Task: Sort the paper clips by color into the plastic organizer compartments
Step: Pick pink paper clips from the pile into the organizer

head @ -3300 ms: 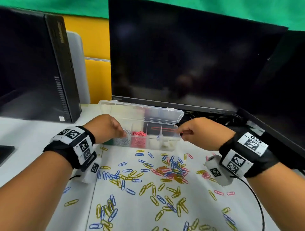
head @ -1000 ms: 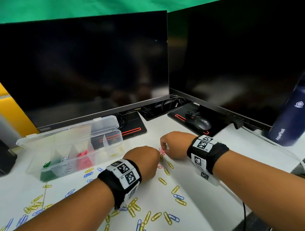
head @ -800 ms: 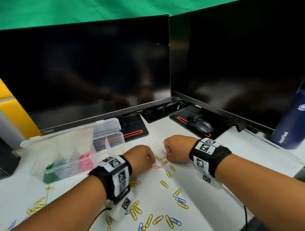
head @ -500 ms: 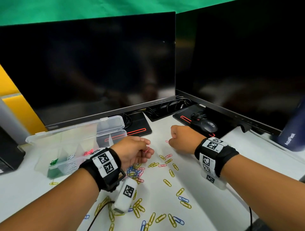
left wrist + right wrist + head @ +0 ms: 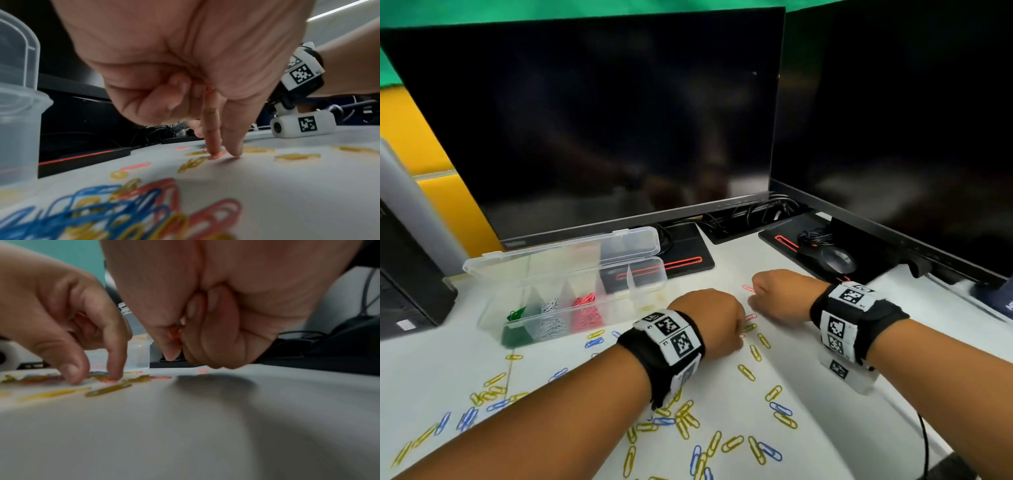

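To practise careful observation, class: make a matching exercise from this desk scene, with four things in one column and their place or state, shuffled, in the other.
Things:
1. green paper clips
2. left hand
3. right hand
4. computer mouse

Place or state:
a. fingers curled round pink clips
b. on the black monitor base
c. in the end compartment of the organizer
d. index fingertip and thumb on a single pink clip lying on the table

Pairs: 1-c, 2-d, 3-a, 4-b.
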`<state>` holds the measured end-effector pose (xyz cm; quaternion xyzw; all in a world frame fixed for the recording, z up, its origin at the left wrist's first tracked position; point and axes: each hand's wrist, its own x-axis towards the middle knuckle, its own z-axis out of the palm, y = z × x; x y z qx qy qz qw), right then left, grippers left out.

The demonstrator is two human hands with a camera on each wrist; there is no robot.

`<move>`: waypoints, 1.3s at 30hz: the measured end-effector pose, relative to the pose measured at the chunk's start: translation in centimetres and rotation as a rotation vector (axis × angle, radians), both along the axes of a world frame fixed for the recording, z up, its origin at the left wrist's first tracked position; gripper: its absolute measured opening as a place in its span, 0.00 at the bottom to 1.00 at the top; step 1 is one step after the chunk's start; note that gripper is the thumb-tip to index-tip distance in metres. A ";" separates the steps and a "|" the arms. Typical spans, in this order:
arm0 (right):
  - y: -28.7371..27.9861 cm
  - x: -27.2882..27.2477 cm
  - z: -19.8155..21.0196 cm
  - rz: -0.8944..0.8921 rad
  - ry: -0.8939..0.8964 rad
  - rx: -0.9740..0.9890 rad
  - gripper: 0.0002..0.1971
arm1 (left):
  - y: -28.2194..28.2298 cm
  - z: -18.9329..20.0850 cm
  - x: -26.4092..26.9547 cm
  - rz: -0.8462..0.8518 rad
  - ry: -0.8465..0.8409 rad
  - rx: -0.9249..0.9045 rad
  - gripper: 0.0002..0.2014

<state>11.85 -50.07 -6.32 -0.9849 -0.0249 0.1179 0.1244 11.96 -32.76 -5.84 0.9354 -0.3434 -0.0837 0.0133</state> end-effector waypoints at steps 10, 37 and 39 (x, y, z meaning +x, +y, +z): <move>0.2 -0.1 -0.3 0.056 -0.044 0.086 0.03 | 0.1 0.5 -0.8 0.057 0.060 0.095 0.16; -3.9 2.5 3.1 -0.526 0.035 1.438 0.11 | 17.1 4.4 2.9 0.282 -0.191 -0.287 0.06; -2.7 3.0 2.1 -0.453 -0.022 0.844 0.07 | 16.2 4.0 2.1 0.219 -0.130 -0.193 0.08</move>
